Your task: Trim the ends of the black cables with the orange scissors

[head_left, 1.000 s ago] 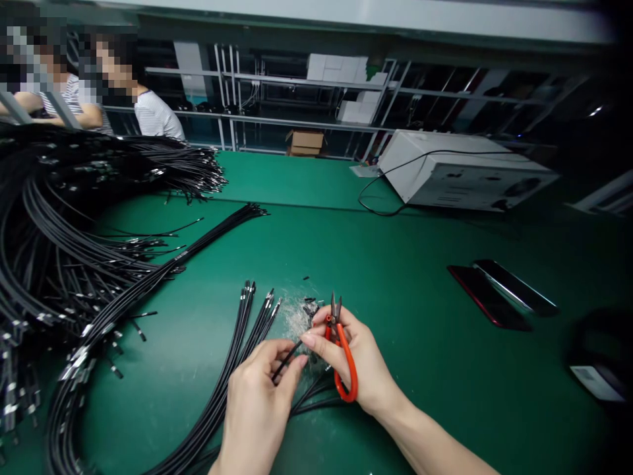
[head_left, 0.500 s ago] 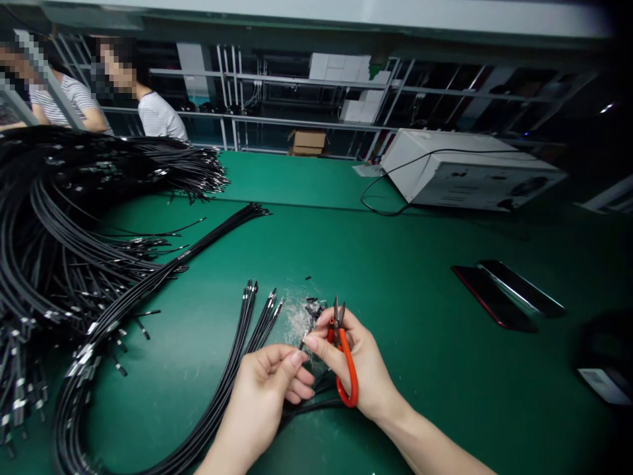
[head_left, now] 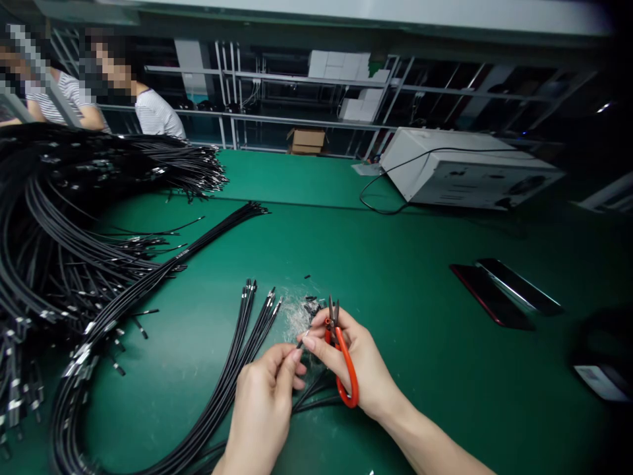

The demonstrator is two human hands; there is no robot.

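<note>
My left hand (head_left: 270,389) pinches a thin black cable (head_left: 299,344) near its end, between thumb and forefinger. Red-handled scissors (head_left: 345,369) rest in my right hand (head_left: 353,356), blades pointing up and slightly apart. The thumb and fingertips of that same hand also touch the cable's tip. Beyond the fingertips lies a small heap of clear, wispy scraps (head_left: 297,316) with short black bits among them. A bundle of black cables (head_left: 222,382) curves past my left hand, its silvery ends pointing away from me. More cable passes beneath my hands.
A large pile of black cables (head_left: 74,191) covers the left of the green table (head_left: 395,277). Two dark flat devices (head_left: 504,293) lie at right. A white metal box (head_left: 465,168) with a cord stands at the back right. Two people sit beyond the pile at far left.
My left hand has turned slightly, its fingers curling closer together around the cable. The right hand with the scissors has barely moved.
</note>
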